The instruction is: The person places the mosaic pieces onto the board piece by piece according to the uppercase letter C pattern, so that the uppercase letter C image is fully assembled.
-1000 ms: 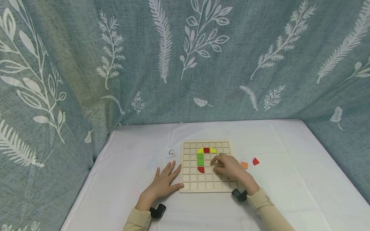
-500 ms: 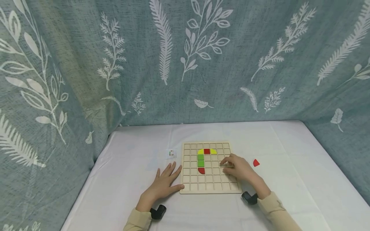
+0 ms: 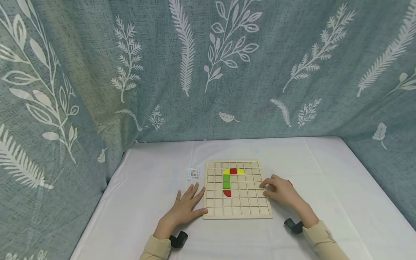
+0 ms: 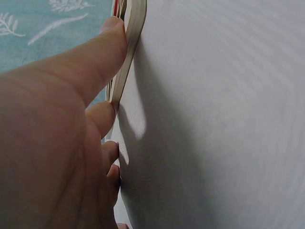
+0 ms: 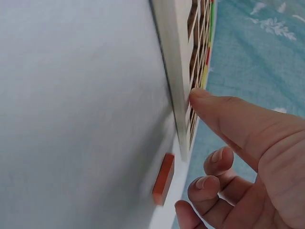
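Observation:
In the head view a wooden grid board (image 3: 250, 202) lies on the white table, with yellow, red and green flat pieces (image 3: 226, 185) set in its cells. My left hand (image 3: 183, 208) is spread beside the board's left side, its thumb on the near left corner; the left wrist view shows the fingertips along the edge. My right hand (image 3: 282, 190) hovers at the right edge with fingers bent and nothing visible between them. An orange piece (image 5: 164, 179) lies on the cloth near the right fingers in the right wrist view. A red piece (image 3: 290, 182) peeks out behind that hand.
A small printed pattern card (image 3: 193, 173) lies left of the board. A blue-green leaf-patterned curtain (image 3: 208, 108) hangs behind the table and along its sides.
My right hand has moved right, from over the board's middle to its right edge, and now covers the orange piece and most of the red one. The left hand has stayed still.

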